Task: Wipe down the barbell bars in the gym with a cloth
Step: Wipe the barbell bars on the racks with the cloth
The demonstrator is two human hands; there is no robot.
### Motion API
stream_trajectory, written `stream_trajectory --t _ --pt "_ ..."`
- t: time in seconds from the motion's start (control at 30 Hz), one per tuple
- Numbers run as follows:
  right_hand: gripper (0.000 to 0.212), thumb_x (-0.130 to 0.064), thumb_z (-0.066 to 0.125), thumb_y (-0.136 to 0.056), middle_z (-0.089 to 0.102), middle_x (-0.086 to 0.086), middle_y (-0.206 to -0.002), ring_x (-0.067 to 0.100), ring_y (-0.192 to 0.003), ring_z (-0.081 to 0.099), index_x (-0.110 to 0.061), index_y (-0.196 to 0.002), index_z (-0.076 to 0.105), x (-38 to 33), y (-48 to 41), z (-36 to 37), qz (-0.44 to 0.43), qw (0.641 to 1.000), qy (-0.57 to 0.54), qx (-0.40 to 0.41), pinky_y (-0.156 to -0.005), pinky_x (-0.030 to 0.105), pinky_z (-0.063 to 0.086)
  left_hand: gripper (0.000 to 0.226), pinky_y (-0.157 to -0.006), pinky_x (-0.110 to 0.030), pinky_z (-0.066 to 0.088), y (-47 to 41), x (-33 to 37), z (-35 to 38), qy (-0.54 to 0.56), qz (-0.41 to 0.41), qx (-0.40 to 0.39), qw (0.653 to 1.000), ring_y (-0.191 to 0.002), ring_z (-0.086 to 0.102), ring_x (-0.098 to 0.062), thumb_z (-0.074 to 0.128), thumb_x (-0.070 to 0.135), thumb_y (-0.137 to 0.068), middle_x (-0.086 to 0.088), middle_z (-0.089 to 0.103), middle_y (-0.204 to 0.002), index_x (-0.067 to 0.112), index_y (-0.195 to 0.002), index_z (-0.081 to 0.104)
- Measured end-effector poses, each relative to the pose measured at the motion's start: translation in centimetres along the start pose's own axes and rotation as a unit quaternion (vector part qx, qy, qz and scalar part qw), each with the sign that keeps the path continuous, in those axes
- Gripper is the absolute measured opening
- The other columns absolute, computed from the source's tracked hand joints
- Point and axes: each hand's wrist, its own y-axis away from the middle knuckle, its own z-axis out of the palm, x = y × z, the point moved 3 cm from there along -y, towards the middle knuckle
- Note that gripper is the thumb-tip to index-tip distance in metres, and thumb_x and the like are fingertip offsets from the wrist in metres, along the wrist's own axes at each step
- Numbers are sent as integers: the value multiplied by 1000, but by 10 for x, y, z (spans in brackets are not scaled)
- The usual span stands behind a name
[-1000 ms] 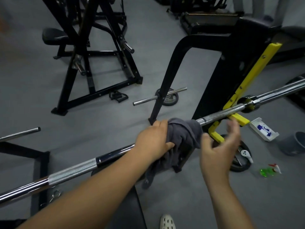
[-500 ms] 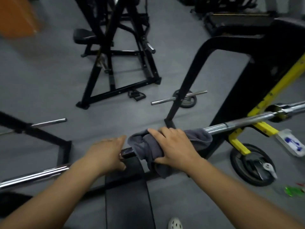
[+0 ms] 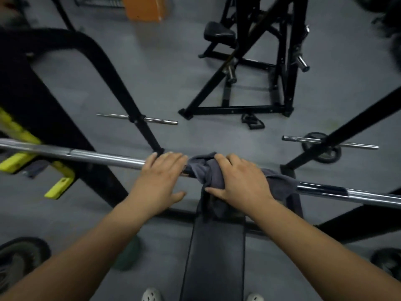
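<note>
A chrome barbell bar (image 3: 104,158) runs across the view from the left edge to the lower right, resting on a rack with yellow hooks (image 3: 59,186). A dark grey cloth (image 3: 211,175) is draped over the bar's middle, above the black bench pad (image 3: 213,253). My right hand (image 3: 238,181) lies over the cloth and grips it against the bar, thumb underneath. My left hand (image 3: 161,178) rests on the bare bar just left of the cloth, its fingers curled over the top of the bar and its thumb spread out below.
Black rack uprights (image 3: 121,94) stand on both sides of the bench. Two short chrome bars (image 3: 303,140) stick out from the uprights, one beside a small weight plate (image 3: 325,152). A black machine frame (image 3: 256,68) stands behind. Weight plates (image 3: 19,257) lie at the lower corners.
The cloth passed from my left hand to my right hand. My left hand moved onto the bare bar beside it. The view swung left along the bar, to the bench's middle.
</note>
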Motion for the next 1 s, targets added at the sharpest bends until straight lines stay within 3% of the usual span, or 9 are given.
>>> stream_trajectory --t 0.13,0.2,0.33,0.4,0.5,0.6,0.67,0.77,1.0 --pt "56 -57 65 -75 61 2 -101 31 -90 64 -27 -120 48 -41 -23 2 44 998 19 -31 -67 39 49 95 -119 -54 17 23 -40 7 -9 -24 24 999 -145 33 -24 77 47 -72 -1 40 -154 21 -152 31" --pt "48 -53 69 -75 66 -2 -98 27 -89 65 -29 -113 52 -35 -36 -9 54 984 -70 -156 -68 36 49 99 -119 -55 18 28 -48 9 -10 -11 32 999 -145 33 -23 77 41 -70 -1 38 -154 21 -153 27" --pt "27 -34 75 -87 76 10 -104 24 -95 71 -14 -105 69 -14 -59 -15 146 816 -346 -440 -88 34 57 102 -121 -56 4 24 -46 10 2 -18 4 1000 -149 16 -19 71 46 -76 4 22 -159 25 -155 10" --pt "49 -44 78 -78 75 17 -107 30 -97 72 -7 -109 69 -18 -67 -15 175 793 -346 -470 -97 44 55 104 -122 -56 0 24 -43 10 4 -31 -4 1000 -151 10 -19 71 47 -76 4 17 -160 26 -155 7" --pt "49 -43 80 -73 73 4 -103 29 -97 69 -17 -111 64 -43 -76 -5 60 901 -231 -362 -85 38 56 105 -122 -56 0 24 -43 15 2 -38 12 999 -151 13 -20 72 44 -72 2 22 -160 24 -155 11" --pt "52 -42 71 -76 62 3 -103 32 -89 64 -23 -120 49 -78 -58 2 -16 997 -38 -70 -64 35 42 102 -123 -53 2 25 -46 16 -5 -28 22 999 -152 16 -20 69 38 -73 1 24 -162 20 -157 14" --pt "63 -33 77 -72 59 8 -98 35 -77 64 -17 -127 50 -91 -45 14 -65 996 34 53 -59 38 43 98 -124 -48 4 27 -52 15 -13 -23 32 999 -152 16 -19 68 33 -76 0 25 -163 17 -158 15" --pt "77 -22 83 -64 57 12 -96 34 -74 59 -13 -132 48 -109 -54 26 -90 989 70 93 -60 41 47 94 -124 -51 11 38 -79 11 -35 -78 42 995 -152 20 -23 69 29 -79 -3 31 -161 17 -157 18" --pt "101 -45 82 -67 46 22 -144 39 -123 50 -15 -150 33 -174 -69 41 -92 988 46 115 -92 50 48 102 -118 -63 14 66 -145 15 -70 -126 37 989 -153 13 -28 70 35 -78 -5 15 -166 24 -157 7"
